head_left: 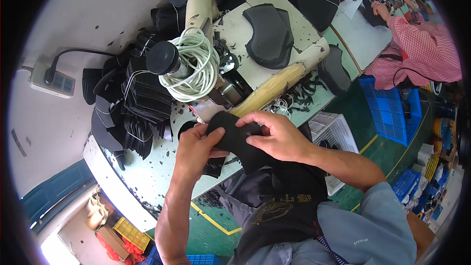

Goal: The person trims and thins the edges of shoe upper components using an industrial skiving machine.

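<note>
Both hands hold a black curved flat piece (234,140), perhaps shoe material, in front of the machine at the table's near edge. My left hand (194,149) pinches its left side, thumb on top and fingers beneath. My right hand (277,136) grips its upper right side between thumb and fingers. More black pieces show partly under my left hand. Just beyond stands a cream-coloured machine (200,10) with a dark knob and metal parts, a coil of white cord (196,71) hung on it. A stack of similar black pieces (269,37) lies on the machine's flat bed.
Tied bundles of black pieces (144,95) crowd the left by the wall, near a power strip (51,81). Black scraps litter the table (147,179). A white basket (333,135) and blue crate (390,110) stand at right. Beyond, a person in a checked pink sleeve (417,49) works.
</note>
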Tool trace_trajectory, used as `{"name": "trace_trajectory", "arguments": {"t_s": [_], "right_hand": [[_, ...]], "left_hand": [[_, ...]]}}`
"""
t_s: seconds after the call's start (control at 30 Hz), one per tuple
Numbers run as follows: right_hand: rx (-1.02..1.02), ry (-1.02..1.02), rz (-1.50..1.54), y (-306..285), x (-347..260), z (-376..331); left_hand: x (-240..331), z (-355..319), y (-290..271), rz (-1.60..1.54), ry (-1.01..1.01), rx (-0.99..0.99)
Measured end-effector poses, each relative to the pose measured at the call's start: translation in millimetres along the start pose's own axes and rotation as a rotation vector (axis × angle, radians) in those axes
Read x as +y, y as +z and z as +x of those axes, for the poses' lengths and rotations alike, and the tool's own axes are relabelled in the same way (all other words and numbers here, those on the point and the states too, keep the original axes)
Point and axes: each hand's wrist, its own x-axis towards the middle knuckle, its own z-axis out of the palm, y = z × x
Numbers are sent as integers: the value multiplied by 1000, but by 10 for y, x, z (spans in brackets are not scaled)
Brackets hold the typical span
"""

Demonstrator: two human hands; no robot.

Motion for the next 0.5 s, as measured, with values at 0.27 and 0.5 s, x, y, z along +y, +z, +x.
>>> {"name": "trace_trajectory", "arguments": {"t_s": [0.27,0.5], "right_hand": [[96,83,120,-15,-23,-136],[318,-108,-166,-162,59,82]], "left_hand": [[270,193,56,182,-75,41],[606,283,3,1092,321,139]]}}
